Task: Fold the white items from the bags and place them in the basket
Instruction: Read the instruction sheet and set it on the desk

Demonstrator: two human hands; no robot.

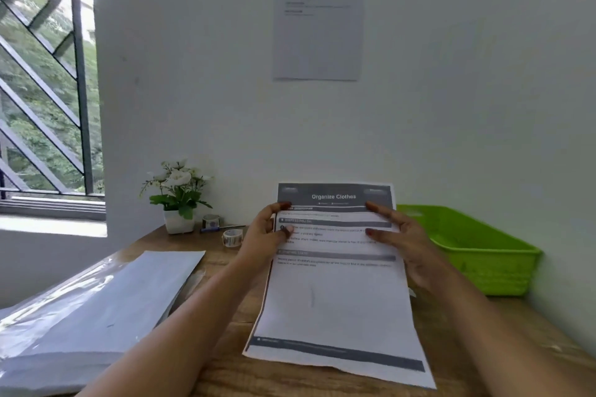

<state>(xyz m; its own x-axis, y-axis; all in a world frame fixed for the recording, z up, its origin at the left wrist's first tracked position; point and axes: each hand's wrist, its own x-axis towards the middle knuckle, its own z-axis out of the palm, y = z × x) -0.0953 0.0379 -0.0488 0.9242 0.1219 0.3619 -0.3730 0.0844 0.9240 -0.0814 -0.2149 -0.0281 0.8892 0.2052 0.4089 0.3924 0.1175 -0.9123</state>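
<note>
I hold a printed sheet headed "Organize Clothes" upright over the wooden table. My left hand pinches its upper left edge. My right hand grips the upper right edge with fingers spread across the page. A stack of clear plastic bags with white items lies flat on the table at the left, under my left forearm. A lime green plastic basket stands at the right against the wall; nothing shows inside it from this angle.
A small white pot of white flowers stands at the back of the table, with two tape rolls and a pen beside it. Another paper is stuck on the wall. A barred window is at the left.
</note>
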